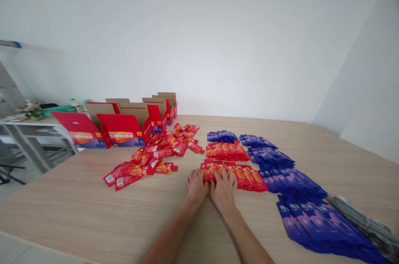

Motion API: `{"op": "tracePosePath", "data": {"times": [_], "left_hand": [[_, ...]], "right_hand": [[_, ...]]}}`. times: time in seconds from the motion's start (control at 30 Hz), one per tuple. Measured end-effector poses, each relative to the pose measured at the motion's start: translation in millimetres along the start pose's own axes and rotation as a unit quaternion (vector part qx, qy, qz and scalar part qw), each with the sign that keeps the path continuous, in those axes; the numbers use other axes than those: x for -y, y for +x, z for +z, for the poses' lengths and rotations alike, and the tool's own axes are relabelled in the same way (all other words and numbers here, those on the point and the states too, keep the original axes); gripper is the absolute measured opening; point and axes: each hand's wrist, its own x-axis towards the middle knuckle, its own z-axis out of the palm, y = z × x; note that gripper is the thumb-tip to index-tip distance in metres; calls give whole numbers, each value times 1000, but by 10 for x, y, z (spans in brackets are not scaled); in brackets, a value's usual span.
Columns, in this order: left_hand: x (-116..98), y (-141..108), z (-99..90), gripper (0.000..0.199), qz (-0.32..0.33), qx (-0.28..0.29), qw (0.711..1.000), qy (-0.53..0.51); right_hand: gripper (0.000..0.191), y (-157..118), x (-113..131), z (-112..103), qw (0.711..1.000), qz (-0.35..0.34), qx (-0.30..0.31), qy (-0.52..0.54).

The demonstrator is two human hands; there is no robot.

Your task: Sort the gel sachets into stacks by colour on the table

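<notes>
My left hand curls its fingers round the left end of a row of red sachets printed with orange fruit. Close beside it, my right hand grips the front of the same row, fingers bent over the top sachets. The hands partly hide the sachets under them. Directly behind lies a second overlapped row of red sachets. To the left, loose red sachets form an untidy heap, some with their barcode sides up.
Overlapped purple sachets lie in groups along the right, with more purple sachets at the back. Open red cartons line the table's left edge. A bundle of grey strips lies far right. A side table stands beyond the left edge.
</notes>
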Motion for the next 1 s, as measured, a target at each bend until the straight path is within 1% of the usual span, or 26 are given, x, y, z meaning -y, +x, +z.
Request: {"op": "tracePosePath", "data": {"times": [0.1, 0.23, 0.33, 0.43, 0.5, 0.57, 0.67, 0.73, 0.87, 0.93, 1.0], "left_hand": [[138, 22, -156, 54, -7, -9, 999, 53], [432, 118, -409, 58, -17, -35, 991, 130], [649, 184, -533, 56, -67, -31, 983, 168], [774, 175, -560, 58, -114, -8, 978, 173], [783, 113, -547, 58, -121, 5, 979, 166], [740, 19, -533, 57, -110, 7, 981, 160], [633, -114, -549, 47, -75, -8, 985, 157], [579, -152, -599, 41, -56, -20, 986, 157], [582, -87, -767, 39, -46, -32, 985, 161], [620, -41, -831, 44, -56, -7, 986, 157], [657, -25, -857, 44, -64, 22, 987, 148]], "right_hand": [[42, -40, 95, -14, 999, -28, 2, 18], [41, -104, 253, -36, 998, -54, 16, 38], [41, -150, 349, -41, 996, -67, 32, 48], [42, -193, 409, -31, 993, -91, 44, 57], [42, -219, 433, -13, 992, -102, 50, 62], [42, -240, 450, 15, 990, -109, 54, 67], [42, -265, 462, 63, 989, -117, 61, 73], [42, -280, 458, 84, 988, -120, 63, 77], [44, -311, 426, 74, 987, -119, 70, 83], [44, -323, 407, 52, 987, -119, 74, 84], [44, -333, 393, 32, 986, -119, 74, 85]]}}
